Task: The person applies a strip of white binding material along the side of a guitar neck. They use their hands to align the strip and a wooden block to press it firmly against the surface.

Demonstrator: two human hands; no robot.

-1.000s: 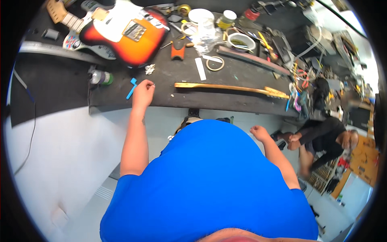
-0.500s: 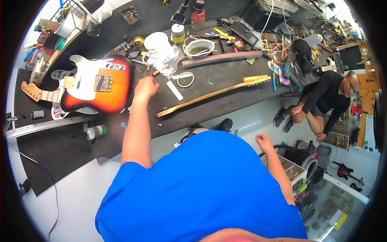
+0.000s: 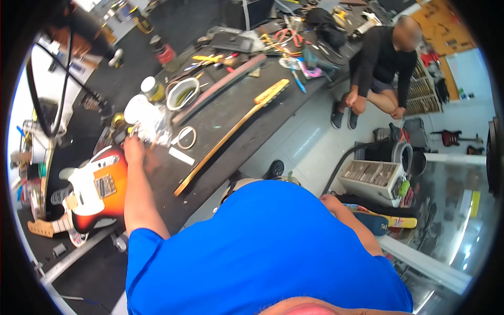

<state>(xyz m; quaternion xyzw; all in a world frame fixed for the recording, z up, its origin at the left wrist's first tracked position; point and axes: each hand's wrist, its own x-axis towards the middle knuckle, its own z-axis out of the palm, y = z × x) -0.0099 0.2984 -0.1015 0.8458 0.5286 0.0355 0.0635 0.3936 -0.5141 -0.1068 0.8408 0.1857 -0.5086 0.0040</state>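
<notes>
My left hand (image 3: 134, 150) reaches forward over the bench, between the sunburst electric guitar body (image 3: 116, 197) and a crumpled clear plastic bag (image 3: 157, 129). Its fingers look curled together, but blur hides what they hold, if anything. Just right of it lie a white strip (image 3: 181, 156) and a cream ring-shaped roll (image 3: 187, 137). A guitar neck (image 3: 231, 133) rests diagonally along the bench's near side, apart from both hands. My right hand (image 3: 331, 203) is low beside my blue shirt, away from the bench; its fingers are partly hidden and blurred.
A long reddish-brown bar (image 3: 220, 88) lies beyond the neck, near a white tub of greenish liquid (image 3: 184, 94) and a lidded jar (image 3: 152, 88). Tools and pliers (image 3: 289, 37) clutter the far bench. A person in black (image 3: 380, 68) sits at the right near a drawer cabinet (image 3: 370, 176).
The view has swung to the right, and the bench appears tilted. My left hand stays near the guitar body and plastic bag. My right hand has come lower, closer to my shirt.
</notes>
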